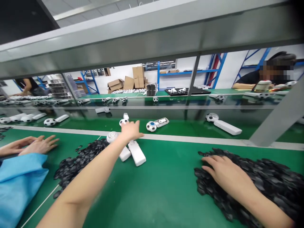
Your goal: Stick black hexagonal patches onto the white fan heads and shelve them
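My left hand (131,130) reaches over the strip at the bench's far edge, its fingers apart and nothing visible in them. Under and beside it lie white handheld devices (137,153) with block-shaped handles; one has a round grille head (112,136). Just beyond its fingers is a soccer-ball-patterned device (123,122) on the green belt, partly hidden. My right hand (223,171) rests, fingers spread, on a large pile of small flat black pieces (270,180); no piece shows gripped in it.
Another person's hands (40,145) and blue sleeve (21,174) are at the left, beside a second black pile (80,158). More ball-headed devices, one with an open handle (161,122), lie on the belt (185,128). A metal post (280,117) stands right; a beam (142,34) crosses above.
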### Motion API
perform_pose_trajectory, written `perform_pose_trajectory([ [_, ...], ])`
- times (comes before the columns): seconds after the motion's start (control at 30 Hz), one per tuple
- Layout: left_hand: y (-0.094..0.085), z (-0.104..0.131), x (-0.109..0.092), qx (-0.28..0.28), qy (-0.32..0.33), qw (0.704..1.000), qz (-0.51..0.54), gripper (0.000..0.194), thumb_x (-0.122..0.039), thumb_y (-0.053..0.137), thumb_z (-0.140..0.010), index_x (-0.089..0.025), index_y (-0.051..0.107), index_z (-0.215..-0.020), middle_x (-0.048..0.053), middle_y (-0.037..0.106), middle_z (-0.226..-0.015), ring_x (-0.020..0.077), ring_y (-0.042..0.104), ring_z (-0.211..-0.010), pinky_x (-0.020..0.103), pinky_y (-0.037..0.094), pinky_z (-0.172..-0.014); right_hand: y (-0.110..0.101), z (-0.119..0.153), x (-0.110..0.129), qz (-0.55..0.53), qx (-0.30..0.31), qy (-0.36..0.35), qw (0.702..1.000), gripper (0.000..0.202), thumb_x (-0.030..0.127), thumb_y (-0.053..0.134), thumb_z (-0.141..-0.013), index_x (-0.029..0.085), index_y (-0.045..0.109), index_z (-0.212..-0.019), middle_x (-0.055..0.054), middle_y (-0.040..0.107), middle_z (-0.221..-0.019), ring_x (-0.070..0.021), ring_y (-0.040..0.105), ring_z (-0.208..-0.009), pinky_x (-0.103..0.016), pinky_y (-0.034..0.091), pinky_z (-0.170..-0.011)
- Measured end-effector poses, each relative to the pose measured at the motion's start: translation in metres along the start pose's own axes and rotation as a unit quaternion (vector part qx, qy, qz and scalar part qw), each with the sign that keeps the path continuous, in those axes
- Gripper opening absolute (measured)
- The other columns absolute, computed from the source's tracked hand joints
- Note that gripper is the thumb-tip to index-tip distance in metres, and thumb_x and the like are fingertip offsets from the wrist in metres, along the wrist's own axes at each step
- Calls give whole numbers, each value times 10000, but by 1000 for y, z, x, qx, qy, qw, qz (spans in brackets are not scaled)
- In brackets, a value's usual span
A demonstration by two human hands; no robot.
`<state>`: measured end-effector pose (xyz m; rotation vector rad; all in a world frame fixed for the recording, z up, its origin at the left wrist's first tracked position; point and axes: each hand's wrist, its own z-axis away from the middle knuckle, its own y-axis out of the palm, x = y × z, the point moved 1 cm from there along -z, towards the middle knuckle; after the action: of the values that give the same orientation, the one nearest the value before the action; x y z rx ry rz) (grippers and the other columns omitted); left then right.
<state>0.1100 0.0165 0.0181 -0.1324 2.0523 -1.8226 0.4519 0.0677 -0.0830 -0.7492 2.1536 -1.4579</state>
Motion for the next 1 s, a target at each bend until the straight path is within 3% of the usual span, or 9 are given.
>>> perform_pose_trajectory([
  [0.1, 4, 10, 31, 32, -59, 997, -24, 699, -476, 661, -564, -180, 491, -1173, 217, 599, -1093, 466, 488, -1050, 620, 305, -838, -4, -2, 3, 14, 39, 2, 999, 206, 197, 464, -820, 208, 664, -868, -92, 651, -879, -265, 597, -824, -360, 459, -659],
  [0.17, 11, 16, 34, 45, -41, 998, -11, 693, -455, 624, -605, -170, 454, -1213, 215, 555, -1169, 426, 504, -1061, 542, 374, -831, -11, -5, 8, 7, 73, 15, 997, 209, 156, 455, -823, 209, 657, -830, -78, 650, -848, -244, 605, -789, -329, 448, -626],
  [0.23, 21, 22, 21, 53, 13, 998, 18, 710, -418, 588, -648, -155, 382, -1275, 196, 463, -1287, 360, 469, -1136, 452, 398, -871, -19, -8, 15, 5, 95, 21, 995, 199, 147, 460, -822, 200, 652, -809, -77, 650, -823, -238, 607, -774, -312, 433, -609],
  [0.37, 44, 46, -31, 87, 143, 981, 94, 776, -360, 593, -669, -165, 267, -1347, 113, 350, -1397, 242, 377, -1244, 329, 342, -986, -30, -10, 23, -15, 86, 14, 996, 216, 118, 445, -825, 185, 651, -821, -84, 650, -807, -226, 603, -780, -293, 423, -630],
  [0.43, 54, 61, -57, 106, 188, 968, 126, 814, -371, 605, -674, -179, 224, -1367, 100, 317, -1417, 244, 352, -1262, 342, 331, -1000, -32, -9, 24, -38, 80, 10, 996, 224, 87, 442, -818, 172, 648, -840, -89, 646, -819, -218, 596, -803, -283, 426, -653],
  [0.53, 63, 78, -79, 113, 199, 965, 129, 828, -467, 595, -687, -213, 208, -1373, 125, 365, -1382, 324, 424, -1193, 447, 375, -933, -32, -7, 22, -60, 88, 15, 994, 218, 61, 461, -802, 162, 638, -881, -87, 644, -857, -200, 594, -810, -265, 428, -668],
  [0.67, 67, 79, -85, 103, 205, 971, 62, 718, -597, 512, -710, -255, 317, -1310, 124, 537, -1183, 360, 540, -1004, 474, 425, -798, -33, -7, 20, -75, 95, 40, 992, 178, 99, 494, -817, 164, 618, -926, -78, 642, -893, -194, 597, -826, -263, 435, -689],
  [0.8, 70, 74, -81, 114, 222, 967, 43, 675, -639, 460, -719, -262, 354, -1268, 113, 581, -1066, 340, 575, -893, 431, 448, -702, -39, -9, 27, -160, 58, 35, 985, 121, 126, 501, -839, 175, 608, -864, -39, 635, -863, -164, 586, -805, -258, 435, -722],
  [1.0, 73, 81, -84, 106, 244, 960, 87, 770, -640, 606, -595, -204, 447, -1209, 109, 570, -1086, 332, 498, -1001, 446, 409, -822, -49, -5, 49, -348, -23, 12, 937, 70, 141, 548, -820, 188, 582, -781, 15, 629, -757, -125, 567, -707, -224, 424, -664],
])
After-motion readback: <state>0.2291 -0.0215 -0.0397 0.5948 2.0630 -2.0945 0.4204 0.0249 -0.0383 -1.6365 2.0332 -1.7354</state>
